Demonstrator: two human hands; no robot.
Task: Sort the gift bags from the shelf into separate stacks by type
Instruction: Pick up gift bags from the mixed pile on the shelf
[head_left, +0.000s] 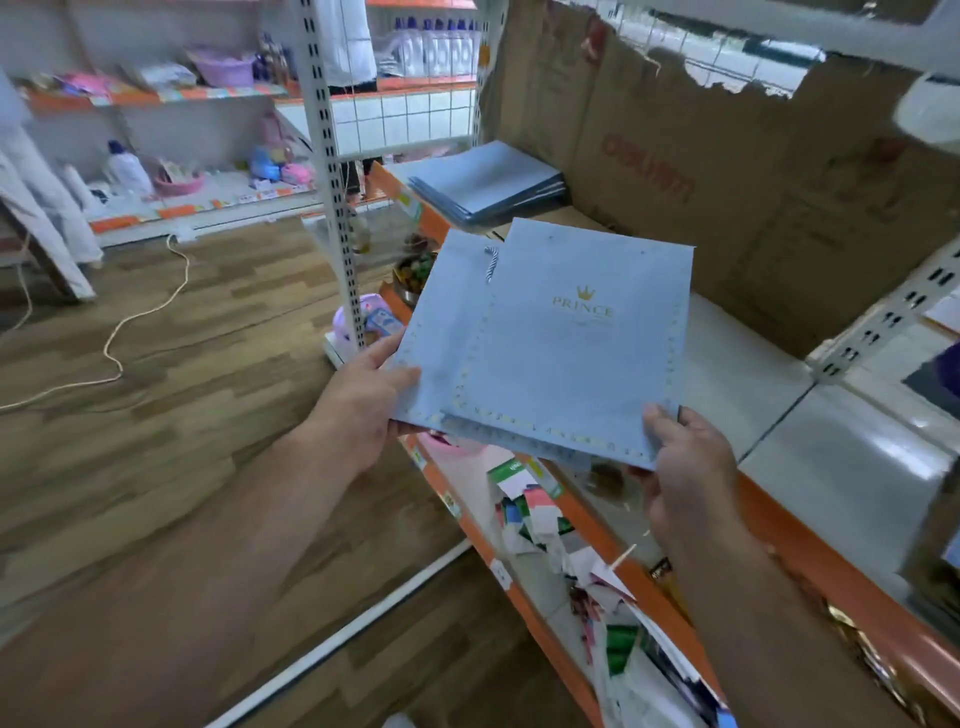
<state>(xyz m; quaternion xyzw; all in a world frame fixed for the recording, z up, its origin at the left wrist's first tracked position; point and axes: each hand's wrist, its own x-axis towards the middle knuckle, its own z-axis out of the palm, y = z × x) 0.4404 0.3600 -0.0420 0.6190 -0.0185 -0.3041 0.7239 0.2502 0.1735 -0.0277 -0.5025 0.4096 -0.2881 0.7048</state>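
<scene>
I hold flat light-blue gift bags above the shelf edge. The top bag (576, 358) carries a gold crown and the word PRINCE, with a dotted gold border. A second blue bag (447, 332) lies under it, shifted left, its striped cord handle showing. My left hand (363, 400) grips the lower left corner of the under bag. My right hand (680, 467) pinches the lower right corner of the PRINCE bag. A stack of blue bags (488, 182) lies flat at the far end of the white shelf (727, 364).
Torn brown cardboard (727, 171) lines the back of the shelf. The lower shelf (524, 577) with an orange edge holds mixed paper items (545, 519). A perforated metal upright (332, 171) stands to the left. A cord (145, 312) runs over the wooden floor.
</scene>
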